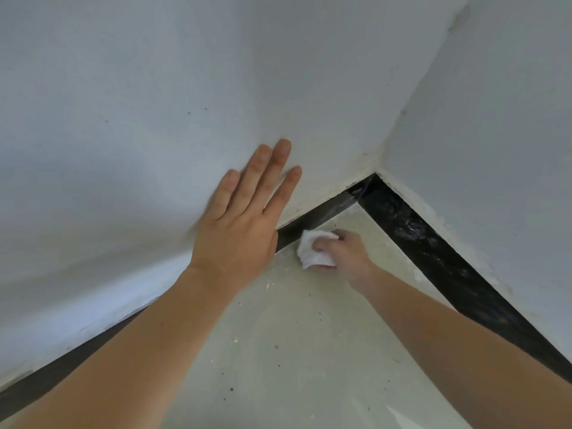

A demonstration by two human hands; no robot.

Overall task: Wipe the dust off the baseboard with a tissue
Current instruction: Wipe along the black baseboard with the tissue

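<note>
Nearest the lens, the left forearm [139, 351] and the right forearm [448, 335] are extended toward a room corner. The left hand [238, 224] is laid flat on the white painted wall [154, 119], fingers straight and close together, holding nothing. The right hand [343, 252] is curled round the crumpled white paper tissue [312, 250]. The tissue is pressed where the glossy black baseboard strip [322, 212] meets the pale speckled floor [294, 335], just right of the left hand's heel.

The wad should be held against the strip's face and drawn in one direction, toward the corner beyond the right hand, so that dust is gathered rather than scattered. Firm, even pressure is advised, and the left hand may serve as a brace. Pale smears are visible on the run beyond and to the right of the right hand — that section appears untreated. A clean fold should be turned outward once the wad is soiled.
</note>
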